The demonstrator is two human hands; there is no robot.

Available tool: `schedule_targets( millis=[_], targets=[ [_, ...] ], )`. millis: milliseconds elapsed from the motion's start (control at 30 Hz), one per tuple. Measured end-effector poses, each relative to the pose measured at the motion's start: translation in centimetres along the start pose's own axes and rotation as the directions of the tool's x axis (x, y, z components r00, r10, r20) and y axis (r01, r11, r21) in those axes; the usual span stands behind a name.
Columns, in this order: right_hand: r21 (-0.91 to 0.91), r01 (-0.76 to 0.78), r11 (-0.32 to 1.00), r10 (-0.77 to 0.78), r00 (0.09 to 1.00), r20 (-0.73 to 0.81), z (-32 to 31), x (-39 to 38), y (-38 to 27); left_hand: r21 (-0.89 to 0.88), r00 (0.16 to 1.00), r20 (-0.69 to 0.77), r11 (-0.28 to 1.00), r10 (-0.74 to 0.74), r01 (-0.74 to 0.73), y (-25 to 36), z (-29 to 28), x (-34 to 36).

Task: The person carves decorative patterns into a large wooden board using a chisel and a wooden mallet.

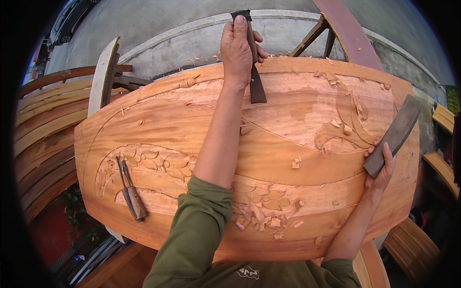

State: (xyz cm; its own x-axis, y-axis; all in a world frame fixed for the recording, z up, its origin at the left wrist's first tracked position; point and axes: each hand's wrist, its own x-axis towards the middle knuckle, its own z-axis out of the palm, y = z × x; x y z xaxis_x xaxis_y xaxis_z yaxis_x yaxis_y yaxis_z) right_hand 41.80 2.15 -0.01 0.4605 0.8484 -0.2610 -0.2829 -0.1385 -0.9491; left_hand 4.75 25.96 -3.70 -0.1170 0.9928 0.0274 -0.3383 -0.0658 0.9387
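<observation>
My left hand is closed around the wooden handle of a wide flat chisel, its thumb by the black-wrapped top. The dark blade points down toward me over the far part of a carved wooden panel; whether its edge touches the wood I cannot tell. At the right side, my right hand grips the lower end of a thick dark bar, held slanting up to the right. Leaf and flower shapes are cut into the panel. Loose wood shavings lie in a heap near its front middle.
Two narrow chisels with wooden handles lie on the panel's left. Wooden boards are stacked beyond the left edge. A trestle leg and a reddish plank stand at the far right. A dark car is parked at the far left.
</observation>
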Motion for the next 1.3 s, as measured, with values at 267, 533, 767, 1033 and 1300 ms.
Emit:
schedule_targets(
  millis=[267, 533, 767, 1033, 1300],
  targets=[
    [-0.041, 0.034, 0.999, -0.035, 0.999, -0.018, 0.6, -0.4, -0.1, -0.045, 0.996, -0.083, 0.999, 0.02, -0.024, 0.2, 1.8, -0.2],
    [-0.197, 0.495, 0.846, -0.414, 0.844, 0.342, 10.5, 2.5, -5.1, -0.068, 0.994, -0.051, 0.993, 0.095, -0.098, -0.8, 1.7, 0.2],
    [-0.156, 0.298, 0.942, -0.21, 0.883, 0.42, 24.4, 17.3, -10.2, -0.1, 0.993, 0.023, 0.989, 0.116, -0.113, -1.3, 1.9, 0.0],
    [-0.662, 0.673, 0.33, 0.152, 0.655, 0.741, 32.7, 16.3, -11.9, -0.036, 0.999, 0.021, 0.998, 0.048, -0.048, -1.0, 1.0, -0.5],
    [-0.611, 0.783, 0.114, 0.456, 0.505, 0.733, 32.3, 19.3, -10.3, 0.012, 1.0, -0.031, 1.0, -0.002, 0.002, -1.4, 0.9, -0.3]
  ],
)
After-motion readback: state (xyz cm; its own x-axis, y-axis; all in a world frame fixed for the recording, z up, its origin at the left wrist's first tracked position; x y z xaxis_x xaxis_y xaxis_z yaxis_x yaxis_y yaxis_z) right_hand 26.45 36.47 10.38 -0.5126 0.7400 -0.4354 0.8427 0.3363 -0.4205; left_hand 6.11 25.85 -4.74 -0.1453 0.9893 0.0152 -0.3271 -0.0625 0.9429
